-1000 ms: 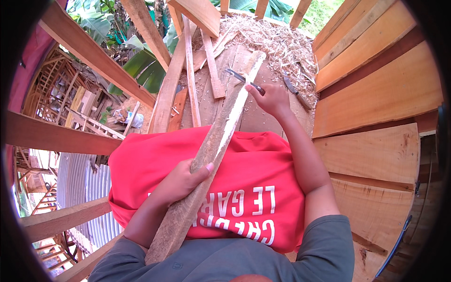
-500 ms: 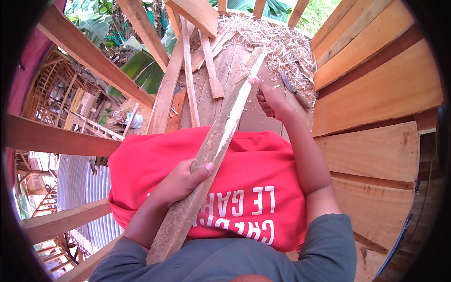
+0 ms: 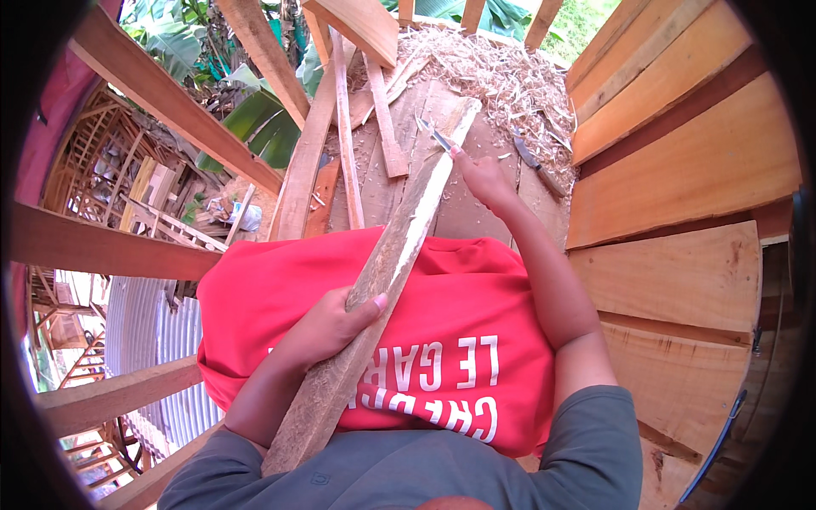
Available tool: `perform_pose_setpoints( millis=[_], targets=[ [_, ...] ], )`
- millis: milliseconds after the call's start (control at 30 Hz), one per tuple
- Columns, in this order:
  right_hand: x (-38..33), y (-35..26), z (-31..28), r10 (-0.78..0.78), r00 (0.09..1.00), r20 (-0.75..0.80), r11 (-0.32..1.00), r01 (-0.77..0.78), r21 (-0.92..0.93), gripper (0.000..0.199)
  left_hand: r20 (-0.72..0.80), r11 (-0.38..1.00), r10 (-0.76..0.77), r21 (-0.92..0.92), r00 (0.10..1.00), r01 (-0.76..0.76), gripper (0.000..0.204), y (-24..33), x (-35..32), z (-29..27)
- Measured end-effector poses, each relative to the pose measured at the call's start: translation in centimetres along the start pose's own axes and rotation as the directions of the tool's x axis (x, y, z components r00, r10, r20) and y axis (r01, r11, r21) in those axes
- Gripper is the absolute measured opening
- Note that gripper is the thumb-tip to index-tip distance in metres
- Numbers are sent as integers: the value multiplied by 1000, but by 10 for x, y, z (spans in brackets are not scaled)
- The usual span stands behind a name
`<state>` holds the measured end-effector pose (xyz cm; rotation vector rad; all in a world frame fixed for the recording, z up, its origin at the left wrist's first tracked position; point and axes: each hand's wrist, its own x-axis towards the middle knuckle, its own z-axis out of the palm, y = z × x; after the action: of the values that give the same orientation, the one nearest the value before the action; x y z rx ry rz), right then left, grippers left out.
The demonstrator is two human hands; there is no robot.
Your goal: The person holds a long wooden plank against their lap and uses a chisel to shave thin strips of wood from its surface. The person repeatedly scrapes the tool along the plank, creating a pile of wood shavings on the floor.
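Head view: left hand point(image 3: 327, 327) wrapped around the middle of the stake point(image 3: 382, 272), thumb on top, pressing it onto the red cloth point(image 3: 442, 340) over the lap. Stake runs diagonally from lower left up to the shavings point(image 3: 501, 76) (far end on the boards). Right hand point(image 3: 480, 174) closed around a knife point(image 3: 432, 134), blade touching the stake near its far end.

An open-air woodworking shop. A heap of pale curled wood shavings point(image 3: 501, 72) lies just beyond the hands, sawn light-brown planks point(image 3: 680, 170) stack to their right, and rough timber beams point(image 3: 170, 106) and unfinished wooden frames point(image 3: 93, 183) stand to their left.
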<state>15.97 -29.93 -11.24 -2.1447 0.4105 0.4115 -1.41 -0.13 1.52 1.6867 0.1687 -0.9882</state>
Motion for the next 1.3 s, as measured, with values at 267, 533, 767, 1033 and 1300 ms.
perform_pose_setpoints(
  millis=[267, 533, 767, 1033, 1300],
  targets=[
    [7, 12, -26, 95, 910, 403, 762, -327, 558, 66, 9, 1000, 20, 2, 1000, -20, 57, 1, 1, 2],
    [5, 12, 1, -376, 875, -306, 893, 255, -371, 65, 17, 999, -1, -38, 1000, 1, 57, 5, -4, 4],
    [4, 2, -22, -2, 784, 621, 636, -478, 606, 53, 1, 1000, -18, -2, 1000, 18, 53, -1, -2, 3],
    [16, 15, -27, -12, 972, -234, 905, 110, 412, 52, 7, 999, 2, -46, 1000, -2, 55, -2, 0, 0],
    [30, 38, -58, -312, 785, -536, 932, 362, -13, 42, 17, 1000, 3, -30, 1000, -2, 53, 0, -1, 1]
  ],
)
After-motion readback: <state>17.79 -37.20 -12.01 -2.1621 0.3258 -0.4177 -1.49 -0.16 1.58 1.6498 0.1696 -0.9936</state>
